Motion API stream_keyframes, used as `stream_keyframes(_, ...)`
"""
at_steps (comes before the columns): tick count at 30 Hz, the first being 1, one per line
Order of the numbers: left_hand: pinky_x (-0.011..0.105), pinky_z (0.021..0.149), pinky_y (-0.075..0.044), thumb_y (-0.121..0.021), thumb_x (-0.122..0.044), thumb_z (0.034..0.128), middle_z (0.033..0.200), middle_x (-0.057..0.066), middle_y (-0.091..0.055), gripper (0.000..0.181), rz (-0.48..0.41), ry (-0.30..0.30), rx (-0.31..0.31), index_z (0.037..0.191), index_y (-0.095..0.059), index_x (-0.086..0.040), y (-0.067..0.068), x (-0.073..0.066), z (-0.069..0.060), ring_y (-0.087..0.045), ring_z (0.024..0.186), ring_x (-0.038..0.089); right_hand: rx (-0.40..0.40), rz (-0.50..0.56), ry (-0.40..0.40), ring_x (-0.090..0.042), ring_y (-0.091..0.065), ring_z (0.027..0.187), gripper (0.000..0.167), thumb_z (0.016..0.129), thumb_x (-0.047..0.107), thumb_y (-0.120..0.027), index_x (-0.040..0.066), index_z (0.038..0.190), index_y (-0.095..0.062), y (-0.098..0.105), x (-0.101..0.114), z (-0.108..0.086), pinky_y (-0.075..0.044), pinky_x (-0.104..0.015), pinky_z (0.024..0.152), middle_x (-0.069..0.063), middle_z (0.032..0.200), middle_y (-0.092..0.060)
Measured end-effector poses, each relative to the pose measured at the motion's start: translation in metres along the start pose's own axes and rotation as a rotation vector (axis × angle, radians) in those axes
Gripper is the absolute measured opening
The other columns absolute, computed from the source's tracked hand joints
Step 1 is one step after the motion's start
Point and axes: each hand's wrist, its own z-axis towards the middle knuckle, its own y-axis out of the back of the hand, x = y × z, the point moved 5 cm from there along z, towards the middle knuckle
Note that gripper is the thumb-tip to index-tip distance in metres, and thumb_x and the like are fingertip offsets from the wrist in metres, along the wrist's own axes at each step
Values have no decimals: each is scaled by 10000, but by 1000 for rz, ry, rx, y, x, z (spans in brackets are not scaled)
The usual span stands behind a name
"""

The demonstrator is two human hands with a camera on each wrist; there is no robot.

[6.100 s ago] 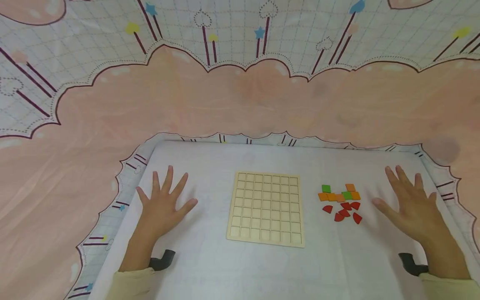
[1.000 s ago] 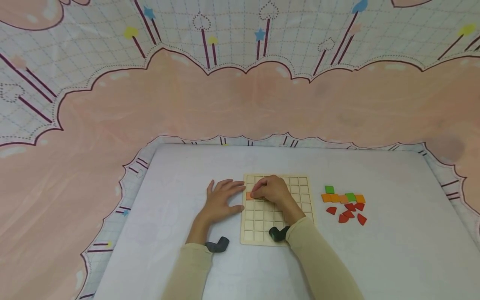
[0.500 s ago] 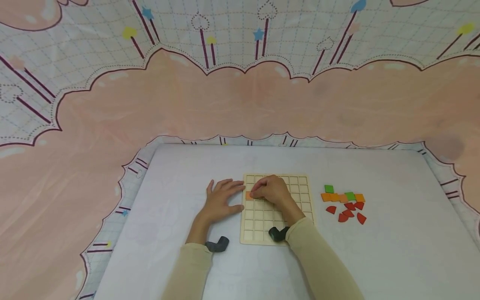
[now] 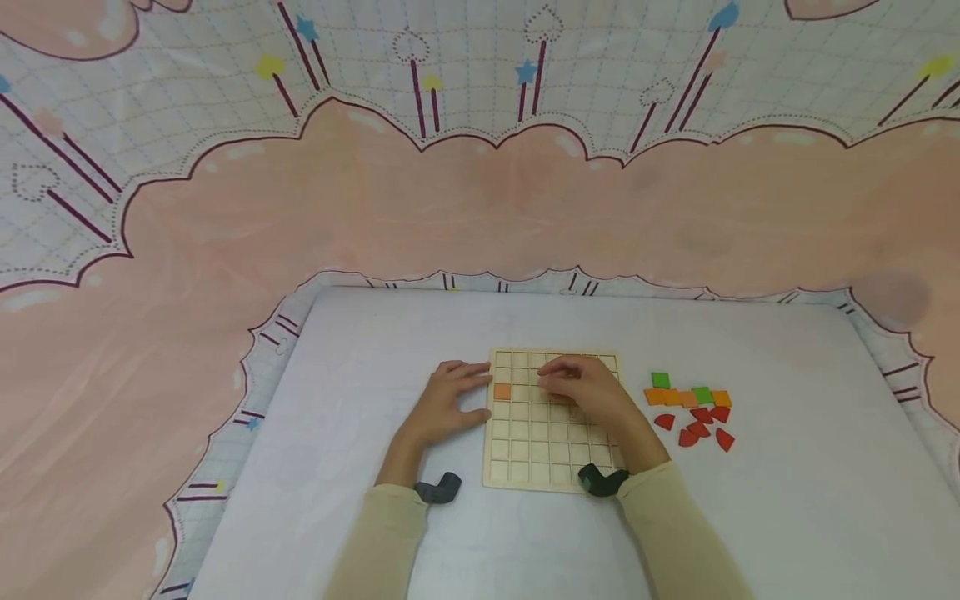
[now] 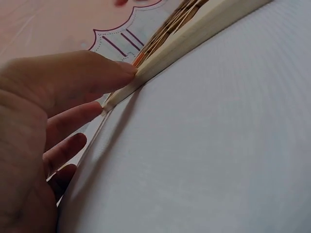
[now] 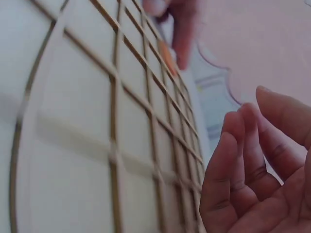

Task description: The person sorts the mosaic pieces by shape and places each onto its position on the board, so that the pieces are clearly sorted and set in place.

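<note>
A pale wooden grid board point(image 4: 519, 451) lies on the white table. One orange square tile point(image 4: 502, 392) sits in a cell of its leftmost column, third row from the far edge. My left hand point(image 4: 442, 404) touches the board's left edge with thumb and fingertips, its fingers fairly straight. Over the middle of the board hovers my right hand point(image 4: 592, 396), fingers loosely bent. In the right wrist view nothing shows between the thumb and fingers of that right hand point(image 6: 262, 170), which is apart from the board.
Right of the board lie orange square tiles point(image 4: 671, 397) in a row with a green tile point(image 4: 701, 395) among them. Another green tile point(image 4: 660, 380) lies behind, and several red quarter-round pieces point(image 4: 698, 428) in front. Patterned cloth point(image 4: 480, 208) surrounds the white tabletop point(image 4: 375, 333).
My right hand has let go of the orange tile and moved right, leaving it in its cell. The left hand stays at the board's edge. Earlier, both hands lay apart from the board.
</note>
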Motion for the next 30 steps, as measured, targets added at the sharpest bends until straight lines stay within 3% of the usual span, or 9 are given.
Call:
stream_keyframes(8,524,1114,-347,-798,-327,810,1464,-16,-562,576,14,-12,-1,1348,-664,-171,-2,-1,2,-451,1352,258,-110,-61,-44,-174,-689,955,401,959,272,-718,7,1255,-664,71,-16,-46,-569,-242,833,-120,1123,-713)
stream_keyframes(13,521,1089,-333,-789,-344,814,1475,-35,-549,549,32,4,7,1331,-669,-203,-2,-1,2,-447,1351,245,-174,-113,-110,-188,-695,882,464,978,338,-685,26,1317,-622,115,-33,-76,-584,-336,701,-113,1133,-712)
stream_keyframes(16,525,1081,-306,-780,-358,822,1480,-46,-542,537,45,13,13,1329,-668,-222,-1,-2,2,-444,1351,234,-223,-162,-177,-215,-681,830,518,981,404,-669,50,1352,-601,137,-45,-89,-569,-330,651,-113,1143,-705)
stream_keyframes(24,540,1103,-278,-763,-371,832,1488,-42,-539,541,48,30,21,1344,-660,-226,0,-4,3,-436,1369,234,-299,-283,-265,-153,-634,945,654,945,546,-659,67,1386,-592,177,-69,-103,-550,-208,740,-120,1204,-674)
stream_keyframes(27,538,1098,-284,-767,-369,830,1483,-35,-546,540,49,26,14,1339,-664,-222,0,-4,2,-444,1362,237,-314,-314,-294,-224,-568,1034,694,952,572,-628,61,1417,-561,188,-76,-103,-531,-239,752,-144,1216,-640)
stream_keyframes(30,539,1084,-296,-777,-359,823,1473,-30,-557,532,50,16,4,1326,-673,-219,0,-4,1,-456,1351,239,-308,-305,-346,-356,-458,1167,748,954,594,-605,52,1460,-507,197,-86,-101,-492,-349,811,-226,1332,-525)
